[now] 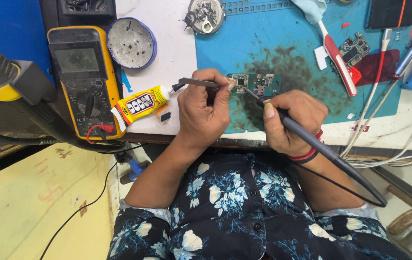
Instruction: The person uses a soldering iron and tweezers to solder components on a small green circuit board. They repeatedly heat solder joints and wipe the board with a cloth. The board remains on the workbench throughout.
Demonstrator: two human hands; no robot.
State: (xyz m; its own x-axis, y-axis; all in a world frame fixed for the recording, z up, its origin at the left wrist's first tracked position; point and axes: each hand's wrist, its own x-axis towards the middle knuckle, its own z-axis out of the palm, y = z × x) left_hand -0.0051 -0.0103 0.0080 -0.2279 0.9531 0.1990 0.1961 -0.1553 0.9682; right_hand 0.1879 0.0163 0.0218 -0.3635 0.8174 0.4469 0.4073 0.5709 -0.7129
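Head view: your left hand pinches tweezers, fingers closed tight, tips at circuit board. Your right hand wraps soldering iron, tip touching board at 12 o'clock of hands. Glue tube at 9 o'clock, on desk.

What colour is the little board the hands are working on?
Green. The small circuit board sits on the stained blue mat, best seen in the head view.

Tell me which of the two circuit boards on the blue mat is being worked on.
The green circuit board at the mat's near edge, between the hands: the right hand's soldering iron tip touches it. The other board lies untouched farther right.
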